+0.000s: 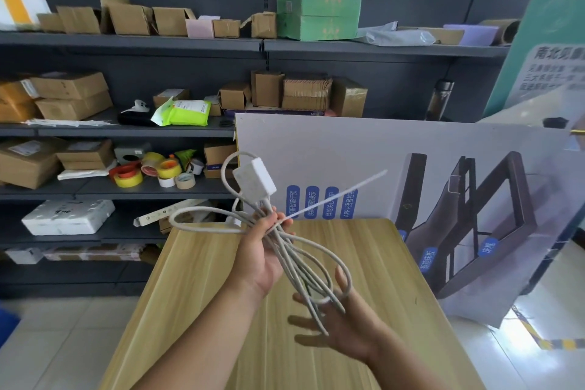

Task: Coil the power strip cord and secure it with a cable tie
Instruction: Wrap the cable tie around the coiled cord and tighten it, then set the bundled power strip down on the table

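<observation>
My left hand (264, 247) is raised above the wooden table (380, 250) and grips a bunch of grey-white cord loops (311, 269) at their middle. The white power strip body (254, 182) sticks up and away from that grip. A white cable tie (340, 191) is pinched in the same fingers and points up to the right. My right hand (345, 323) is below, palm up with fingers spread, and the lower ends of the cord loops rest across its fingers. More loops hang out to the left of my left hand.
Dark metal shelves (133, 41) hold cardboard boxes, tape rolls (148, 169) and a green box behind the table. A large printed board (411, 168) leans at the table's far right edge. Tiled floor lies on both sides.
</observation>
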A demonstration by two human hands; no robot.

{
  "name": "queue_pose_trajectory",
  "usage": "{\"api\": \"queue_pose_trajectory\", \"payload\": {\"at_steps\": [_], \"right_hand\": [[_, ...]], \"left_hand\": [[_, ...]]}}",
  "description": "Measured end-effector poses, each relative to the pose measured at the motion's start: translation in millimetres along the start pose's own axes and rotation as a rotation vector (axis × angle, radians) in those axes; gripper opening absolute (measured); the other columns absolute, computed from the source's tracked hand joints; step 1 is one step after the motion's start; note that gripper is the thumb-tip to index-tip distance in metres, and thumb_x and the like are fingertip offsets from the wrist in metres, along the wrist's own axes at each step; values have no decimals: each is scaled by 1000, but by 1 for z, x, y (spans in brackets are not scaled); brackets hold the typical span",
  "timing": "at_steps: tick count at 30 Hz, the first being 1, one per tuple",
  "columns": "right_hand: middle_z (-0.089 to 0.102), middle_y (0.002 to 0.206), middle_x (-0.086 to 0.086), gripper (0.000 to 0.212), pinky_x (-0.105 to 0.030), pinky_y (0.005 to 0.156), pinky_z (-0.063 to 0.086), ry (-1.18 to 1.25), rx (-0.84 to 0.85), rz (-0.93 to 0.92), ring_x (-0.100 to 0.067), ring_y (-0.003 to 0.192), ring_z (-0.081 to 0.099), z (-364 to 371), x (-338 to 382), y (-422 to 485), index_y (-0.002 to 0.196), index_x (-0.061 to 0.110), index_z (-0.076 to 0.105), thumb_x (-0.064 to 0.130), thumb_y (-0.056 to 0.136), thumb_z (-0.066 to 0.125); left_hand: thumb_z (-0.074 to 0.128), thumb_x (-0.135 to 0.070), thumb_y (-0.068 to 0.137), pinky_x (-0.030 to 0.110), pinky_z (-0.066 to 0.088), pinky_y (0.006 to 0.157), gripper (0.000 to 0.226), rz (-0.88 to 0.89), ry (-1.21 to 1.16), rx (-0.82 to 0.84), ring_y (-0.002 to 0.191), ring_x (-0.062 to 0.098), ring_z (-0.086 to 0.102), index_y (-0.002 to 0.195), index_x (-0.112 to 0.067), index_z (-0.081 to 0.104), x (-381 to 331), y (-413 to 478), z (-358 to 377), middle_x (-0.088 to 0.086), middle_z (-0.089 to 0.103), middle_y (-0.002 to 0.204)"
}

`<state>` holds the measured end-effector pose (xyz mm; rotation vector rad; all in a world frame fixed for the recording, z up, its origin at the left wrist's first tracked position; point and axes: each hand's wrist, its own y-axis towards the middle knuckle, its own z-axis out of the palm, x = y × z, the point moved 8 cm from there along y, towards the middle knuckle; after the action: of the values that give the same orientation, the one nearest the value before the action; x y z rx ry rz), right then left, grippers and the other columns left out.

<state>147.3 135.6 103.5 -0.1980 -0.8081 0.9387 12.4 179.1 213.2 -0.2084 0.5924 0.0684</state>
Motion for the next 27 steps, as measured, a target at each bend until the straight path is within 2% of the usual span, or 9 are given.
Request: {"api": "queue_pose_trajectory", "payload": {"at_steps": [3, 5, 7, 9, 10, 14, 18, 21, 27], "right_hand": [[64, 116, -29, 60, -58, 82, 54, 257, 47, 12, -50, 99, 64, 9, -6, -1, 112, 2, 66, 52, 79, 70], [71, 85, -23, 58, -40, 59, 61, 306, -20, -135, -34, 67, 71, -2, 11, -4, 103, 0, 66, 16, 55, 94], [66, 65, -12, 69, -24, 41, 53, 188, -87, -273, -17, 45, 62, -19, 34, -14, 102, -2, 63, -3, 41, 94], [62, 61, -8, 46, -18, 36, 43, -4, -187, -354, -13, 41, 56, -33, 54, -27, 105, 1, 59, -5, 64, 78], [62, 62, -9, 37, -18, 35, 40, -45, -225, -378, -13, 41, 55, -42, 61, -32, 106, 3, 59, -6, 71, 67], [67, 72, -9, 19, -16, 33, 37, -51, -279, -418, -14, 46, 58, -68, 77, -47, 94, 10, 63, 1, 77, 65], [68, 75, -6, 24, -15, 33, 34, -64, -335, -420, -11, 47, 54, -85, 74, -54, 98, 9, 62, 2, 75, 66], [68, 75, -6, 29, -15, 32, 33, -88, -384, -401, -9, 46, 53, -102, 67, -54, 102, 8, 62, 0, 75, 66], [70, 74, -12, 25, -15, 38, 46, -94, -444, -313, -13, 54, 62, -141, 39, -35, 114, -7, 60, -4, 90, 57]], "left_hand": [[65, -18, 75, 43, 43, 92, 8, 17, 63, 93, 91, 20, 62, 70, -20, 70, 3, -4, 8, -2, 72, 70], [76, -21, 72, 45, 46, 90, 5, 23, 133, 191, 98, 23, 63, 76, -21, 73, 4, -7, 6, -2, 74, 80], [90, -24, 61, 49, 49, 95, 52, 18, 176, 285, 107, 26, 63, 107, -19, 69, 7, -7, -4, 1, 72, 99], [91, -21, 60, 49, 49, 100, 86, -8, 208, 344, 114, 29, 60, 135, -15, 50, 13, -12, -17, 5, 66, 114], [91, -19, 61, 49, 48, 102, 90, -30, 201, 371, 119, 30, 57, 139, -15, 45, 17, -17, -23, 7, 62, 121], [81, -11, 73, 63, 23, 113, 78, -54, 34, 565, 140, 44, 28, 138, -2, 38, 12, -40, -42, 21, 40, 145], [75, -49, 72, 62, -9, 116, 112, -100, -227, 711, 145, 48, 14, 154, -8, 10, -4, -59, -67, 30, 21, 156], [58, -85, 58, 61, -13, 116, 128, -215, -293, 591, 148, 41, 8, 154, -18, 5, 5, -56, -103, 21, 14, 159], [49, -91, 61, 63, 31, 110, 109, -365, -112, 33, 140, 41, 33, 146, -21, 42, 43, -40, -186, 23, 34, 152]]}}
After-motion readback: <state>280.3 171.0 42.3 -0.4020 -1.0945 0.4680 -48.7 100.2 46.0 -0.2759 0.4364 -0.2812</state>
